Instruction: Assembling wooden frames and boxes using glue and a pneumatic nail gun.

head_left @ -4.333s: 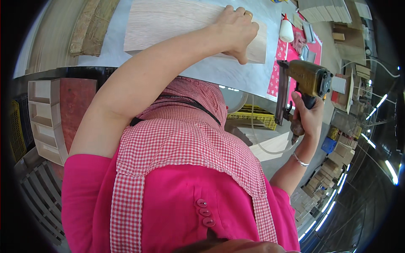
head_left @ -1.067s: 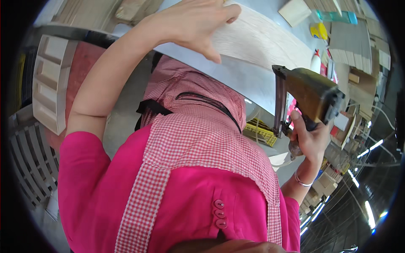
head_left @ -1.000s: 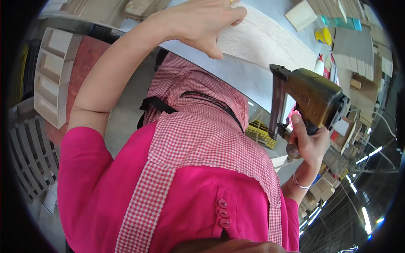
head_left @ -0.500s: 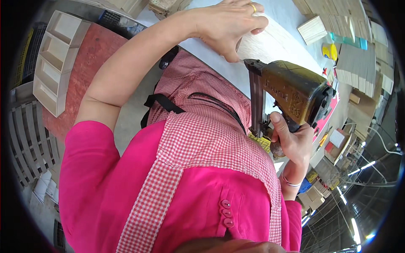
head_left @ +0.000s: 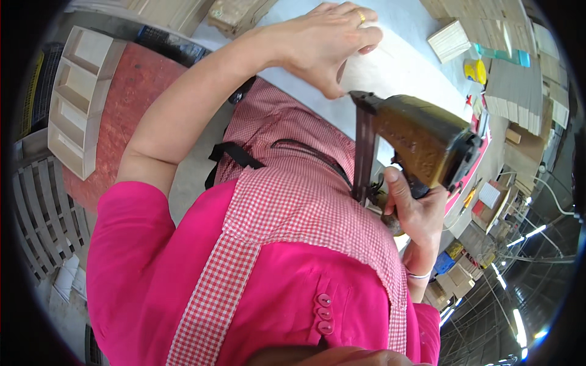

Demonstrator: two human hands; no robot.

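My right hand (head_left: 420, 210) is wrapped round the handle of a worn, brownish-yellow nail gun (head_left: 415, 137) with a dark magazine. The gun's nose sits right beside the thumb of my left hand (head_left: 317, 47), at the near edge of a pale wooden board (head_left: 403, 67). My left hand grips this board, thumb on the near side and fingers curled over it; part of the wood is hidden beneath the hand. Whether the nose touches the wood, I cannot tell.
Beneath the board is a white-topped table (head_left: 299, 91). A small wooden block (head_left: 450, 41), a yellow tub (head_left: 475, 71) and stacked wooden panels (head_left: 514, 97) lie at the right. On a red surface (head_left: 137, 91) at the left stands a divided wooden box (head_left: 79, 100).
The nail gun and my right hand have shifted slightly left and down. My left hand has moved a little left, still on the board.
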